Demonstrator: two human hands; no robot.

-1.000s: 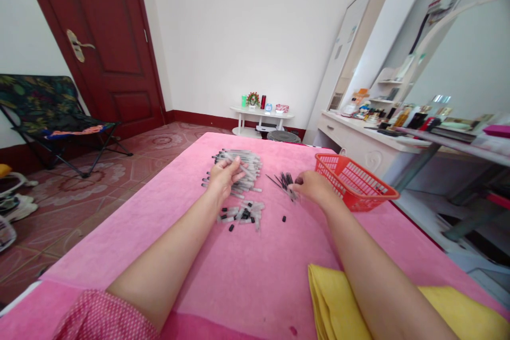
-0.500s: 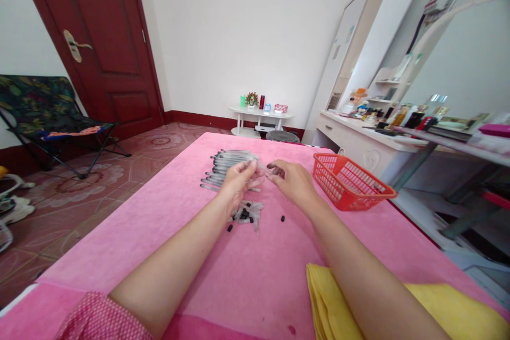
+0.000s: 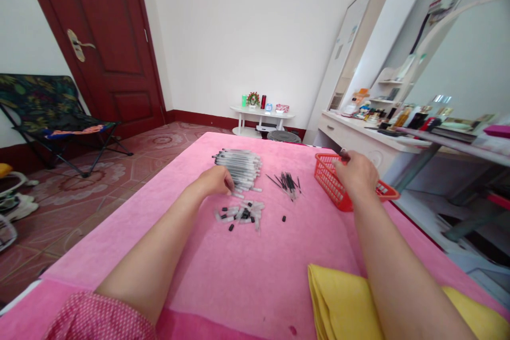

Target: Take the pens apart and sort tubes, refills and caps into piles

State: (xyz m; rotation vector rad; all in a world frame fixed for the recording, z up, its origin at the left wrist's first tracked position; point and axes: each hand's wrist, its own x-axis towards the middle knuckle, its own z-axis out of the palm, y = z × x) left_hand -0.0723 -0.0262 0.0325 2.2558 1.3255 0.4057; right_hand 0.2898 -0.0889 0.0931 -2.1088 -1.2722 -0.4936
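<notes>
A heap of clear pen barrels (image 3: 239, 165) lies on the pink cloth (image 3: 255, 260). My left hand (image 3: 215, 180) rests palm down at the heap's near left edge, fingers curled onto the barrels. Thin black refills (image 3: 287, 182) lie to the right of the heap. Small caps and short clear pieces (image 3: 241, 213) are scattered nearer to me. My right hand (image 3: 356, 172) hovers over the red basket (image 3: 330, 186), fingers bent; what it holds, if anything, is hidden.
A yellow cloth (image 3: 338, 303) lies at the near right. A dresser with bottles (image 3: 370, 127) stands right of the table. A small white side table (image 3: 263, 117), a red door (image 3: 107, 37) and a folding chair (image 3: 43, 111) are behind.
Half a second ago both hands met above the heap. Now my right hand has swung right over the basket, and my left hand has dropped back to the heap.
</notes>
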